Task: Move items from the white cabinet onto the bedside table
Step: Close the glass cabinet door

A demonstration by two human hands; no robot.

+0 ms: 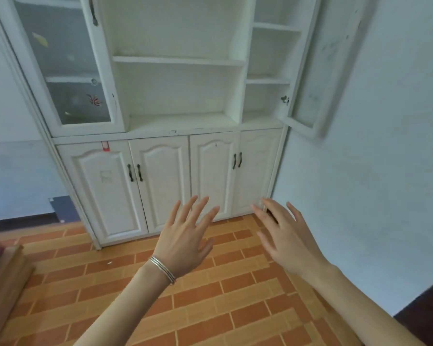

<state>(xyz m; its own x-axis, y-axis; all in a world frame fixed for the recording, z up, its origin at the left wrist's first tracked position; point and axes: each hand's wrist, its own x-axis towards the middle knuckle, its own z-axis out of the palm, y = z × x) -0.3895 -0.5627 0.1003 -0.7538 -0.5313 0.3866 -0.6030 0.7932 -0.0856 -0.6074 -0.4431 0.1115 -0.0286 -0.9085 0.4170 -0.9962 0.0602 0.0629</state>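
Left hand (185,243) and right hand (291,242), fingers (175,213) spread and holding nothing, over the tiled floor (210,308). White cabinet (175,96) just beyond the fingertips, upper right door (310,71) open.

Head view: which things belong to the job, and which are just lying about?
Job: white cabinet, its open glass door, left hand, right hand, wooden top at left (maybe the bedside table).
Lying about: dark board, red sticker.
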